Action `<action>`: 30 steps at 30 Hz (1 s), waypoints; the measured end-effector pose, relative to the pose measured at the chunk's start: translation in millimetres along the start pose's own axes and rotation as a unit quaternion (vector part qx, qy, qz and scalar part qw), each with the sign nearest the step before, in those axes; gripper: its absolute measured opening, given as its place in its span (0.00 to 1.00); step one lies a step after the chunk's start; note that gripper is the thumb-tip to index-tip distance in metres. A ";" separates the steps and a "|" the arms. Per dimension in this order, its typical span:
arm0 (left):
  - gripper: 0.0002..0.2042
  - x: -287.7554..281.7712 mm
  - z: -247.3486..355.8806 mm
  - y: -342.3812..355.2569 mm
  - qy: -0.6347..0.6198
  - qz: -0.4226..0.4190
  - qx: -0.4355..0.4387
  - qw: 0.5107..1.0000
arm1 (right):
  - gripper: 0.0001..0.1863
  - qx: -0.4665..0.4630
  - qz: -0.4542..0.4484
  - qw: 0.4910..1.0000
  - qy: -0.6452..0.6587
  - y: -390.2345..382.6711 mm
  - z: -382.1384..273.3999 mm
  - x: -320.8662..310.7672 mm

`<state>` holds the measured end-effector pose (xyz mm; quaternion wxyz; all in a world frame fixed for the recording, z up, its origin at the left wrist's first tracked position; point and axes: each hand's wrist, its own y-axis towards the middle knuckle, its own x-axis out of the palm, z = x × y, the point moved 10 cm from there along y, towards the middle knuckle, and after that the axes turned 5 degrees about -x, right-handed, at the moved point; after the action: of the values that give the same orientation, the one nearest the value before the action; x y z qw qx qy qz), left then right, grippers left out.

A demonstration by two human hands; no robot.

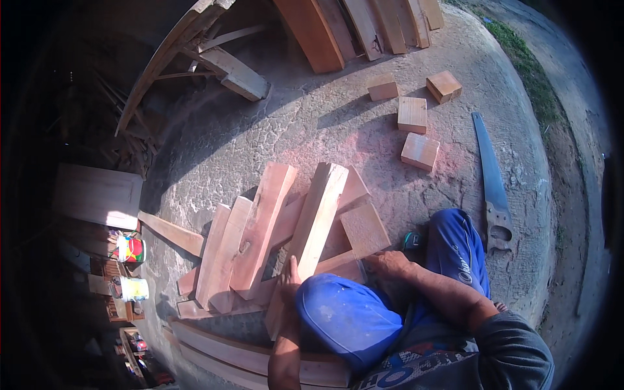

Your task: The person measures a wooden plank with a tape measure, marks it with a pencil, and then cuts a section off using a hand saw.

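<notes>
My left hand point(290, 283) grips the side of a long pale beam point(317, 214) that lies slanting over pinkish planks point(260, 227). My right hand point(388, 263), fingers curled, is at the edge of the wood just below a square block point(364, 231); whatever it holds is too small to make out. My blue-trousered knees point(344, 312) flank that hand. More long planks point(253, 357) lie under my left forearm.
Four loose blocks point(412, 116) lie farther forward. A handsaw point(492, 188) rests at the right, near the concrete's edge point(534, 130). Stacked boards point(312, 32) and a leaning wooden frame point(240, 78) are at the back. Paint buckets point(133, 288) and a panel point(97, 195) stand left.
</notes>
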<state>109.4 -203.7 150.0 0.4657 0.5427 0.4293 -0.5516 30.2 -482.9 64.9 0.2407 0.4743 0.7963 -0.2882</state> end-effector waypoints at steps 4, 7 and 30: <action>0.31 18.6 42.5 -33.1 0.124 0.121 0.150 0.973 | 0.23 0.003 0.096 0.992 0.077 5.4 13.8 -27.4; 0.33 30.8 24.5 -19.8 0.076 0.033 0.023 0.996 | 0.28 0.041 0.170 0.961 0.213 17.7 30.3 -51.1; 0.39 10.8 23.8 15.7 0.013 0.139 -0.086 0.986 | 0.22 0.287 0.171 0.852 0.403 165.5 66.8 -104.5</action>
<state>120.3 -230.7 140.8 0.5769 0.5626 0.4014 -0.4354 230.9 -529.7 47.4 -0.2023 0.7256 0.6116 -0.2419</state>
